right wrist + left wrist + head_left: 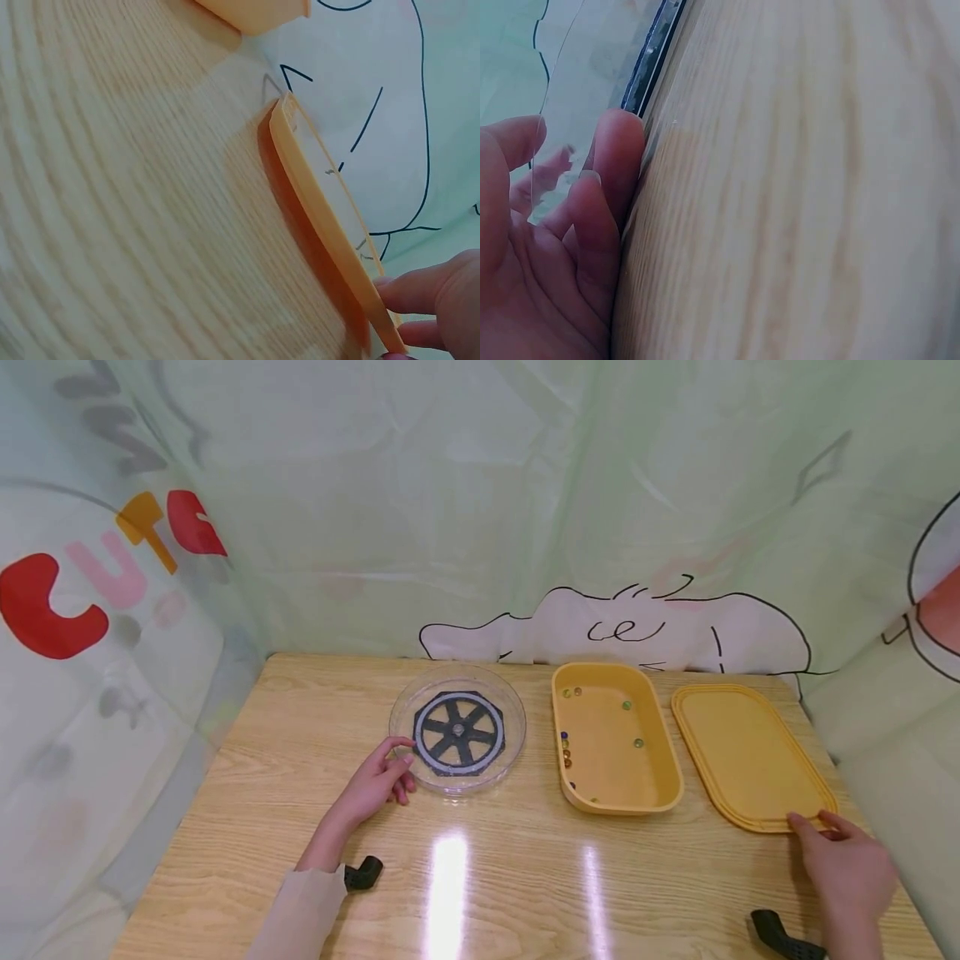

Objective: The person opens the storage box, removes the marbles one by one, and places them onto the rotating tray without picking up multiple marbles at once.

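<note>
In the head view, my left hand (378,782) is at the near left rim of a round clear dish (459,783), its fingers bent about the rim. A black spoked wheel pattern with a pale ring (459,732) shows through the dish; whether it lies in or under it I cannot tell. The left wrist view has the fingers (619,150) against the see-through wall, low by the table. Far right, my right hand (851,868) pinches the near edge of a flat yellow lid (750,756). Seen from the right wrist, the lid (322,202) casts a shadow along its edge.
Between dish and lid stands a yellow tub (607,760) with several glass marbles (566,752), mostly along its left side. The wooden table (517,877) ends at a printed curtain (375,527) behind and at both sides. Black wrist mounts (363,873) sit by both wrists.
</note>
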The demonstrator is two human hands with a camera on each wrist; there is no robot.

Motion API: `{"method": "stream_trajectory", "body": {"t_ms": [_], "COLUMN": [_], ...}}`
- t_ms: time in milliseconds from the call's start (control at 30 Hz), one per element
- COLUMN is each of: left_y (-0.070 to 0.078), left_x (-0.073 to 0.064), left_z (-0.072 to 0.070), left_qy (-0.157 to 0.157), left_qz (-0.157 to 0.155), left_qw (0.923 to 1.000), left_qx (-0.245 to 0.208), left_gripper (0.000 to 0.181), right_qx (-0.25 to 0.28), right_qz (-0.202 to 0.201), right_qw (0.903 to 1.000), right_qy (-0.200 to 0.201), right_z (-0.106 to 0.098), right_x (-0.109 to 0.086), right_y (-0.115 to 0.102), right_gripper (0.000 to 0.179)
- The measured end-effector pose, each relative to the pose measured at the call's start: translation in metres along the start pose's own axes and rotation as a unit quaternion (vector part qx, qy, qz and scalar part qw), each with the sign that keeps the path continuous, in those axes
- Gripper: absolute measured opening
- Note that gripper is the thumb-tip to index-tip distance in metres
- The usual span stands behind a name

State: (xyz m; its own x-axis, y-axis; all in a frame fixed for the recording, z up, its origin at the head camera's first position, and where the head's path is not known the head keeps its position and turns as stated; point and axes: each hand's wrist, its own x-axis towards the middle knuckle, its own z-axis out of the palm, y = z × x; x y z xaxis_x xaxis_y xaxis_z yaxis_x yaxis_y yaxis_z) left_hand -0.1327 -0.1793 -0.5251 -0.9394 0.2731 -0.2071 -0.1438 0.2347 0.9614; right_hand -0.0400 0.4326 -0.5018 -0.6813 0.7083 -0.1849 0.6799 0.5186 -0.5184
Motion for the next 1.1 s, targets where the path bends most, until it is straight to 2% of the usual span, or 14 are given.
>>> {"method": "stream_trajectory", "body": {"t_ms": [300,567,700,933,1100], "left_y": [0.0,0.001,-0.001,-0.001,-0.002], "left_x": [0.001,0.002,0.001,0.001,0.001], "left_z": [-0.001,-0.001,-0.001,-0.001,-0.001], "left_qy": [0.0,0.0,-0.001,0.004,0.001], "left_qz": [-0.002,-0.005,-0.007,-0.005,-0.004], "left_qw": [1.0,1.0,1.0,1.0,1.0], "left_qx": [-0.001,-0.003,-0.004,-0.001,0.0], "left_gripper": [0.035,0.035,0.035,0.035,0.036], "right_qx": [-0.003,0.025,0.047,0.075,0.096], "right_qz": [-0.016,0.002,0.001,-0.008,-0.03], "right_qw": [0.9999,0.9995,0.998,0.9956,0.992], "right_qy": [-0.001,0.02,0.042,0.057,0.077], "right_z": [-0.002,-0.005,-0.011,-0.015,-0.015], "right_x": [-0.001,-0.004,-0.009,-0.017,-0.025], "right_y": [0.004,0.002,-0.005,-0.022,-0.036], "right_gripper": [0.073,0.069,0.064,0.063,0.057]}}
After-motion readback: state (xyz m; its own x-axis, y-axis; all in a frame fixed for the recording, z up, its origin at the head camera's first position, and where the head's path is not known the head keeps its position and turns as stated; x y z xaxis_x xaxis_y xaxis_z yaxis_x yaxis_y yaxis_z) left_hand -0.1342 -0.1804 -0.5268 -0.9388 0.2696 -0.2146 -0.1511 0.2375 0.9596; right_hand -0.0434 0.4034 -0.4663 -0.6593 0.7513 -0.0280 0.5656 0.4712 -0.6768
